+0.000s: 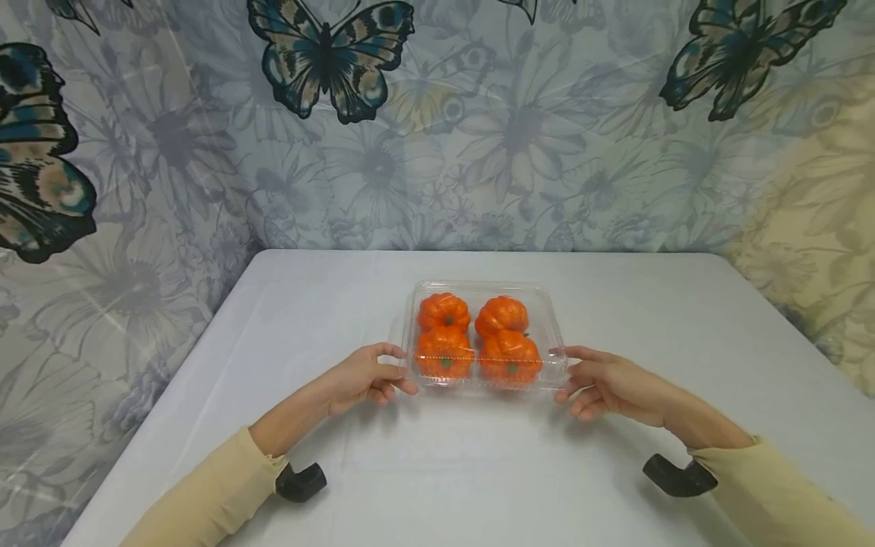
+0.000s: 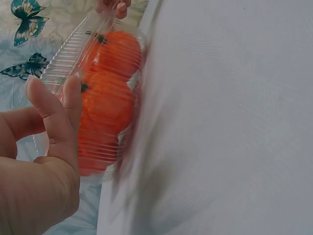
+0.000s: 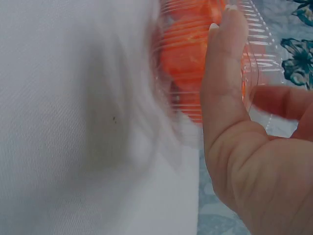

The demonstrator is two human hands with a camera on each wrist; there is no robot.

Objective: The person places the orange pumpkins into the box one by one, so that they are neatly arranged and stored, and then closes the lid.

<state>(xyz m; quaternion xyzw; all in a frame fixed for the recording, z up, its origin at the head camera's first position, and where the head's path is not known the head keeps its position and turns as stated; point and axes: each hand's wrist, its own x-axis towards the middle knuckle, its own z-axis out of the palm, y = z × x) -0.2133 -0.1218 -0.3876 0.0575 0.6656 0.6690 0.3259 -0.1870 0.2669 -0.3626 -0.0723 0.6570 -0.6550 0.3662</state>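
Note:
A clear plastic clamshell box (image 1: 484,287) lies near the middle of the white table, its lid down. Inside sit several small orange pumpkins (image 1: 444,351) with green stems, in two rows. My left hand (image 1: 365,377) is at the box's left side, fingers extended and fingertips right at the rim. Across from it my right hand (image 1: 608,384) has its fingertips at the right side and front corner. In the left wrist view the fingers (image 2: 54,117) overlap the box's ribbed wall. The right wrist view shows a long straight digit in front of the pumpkins.
The white table (image 1: 342,296) has its far edge against a wall (image 1: 478,190) printed with butterflies and flowers. Printed walls also border the left and right sides. A black wrist strap part (image 1: 301,482) shows below the left sleeve, another (image 1: 680,476) below the right.

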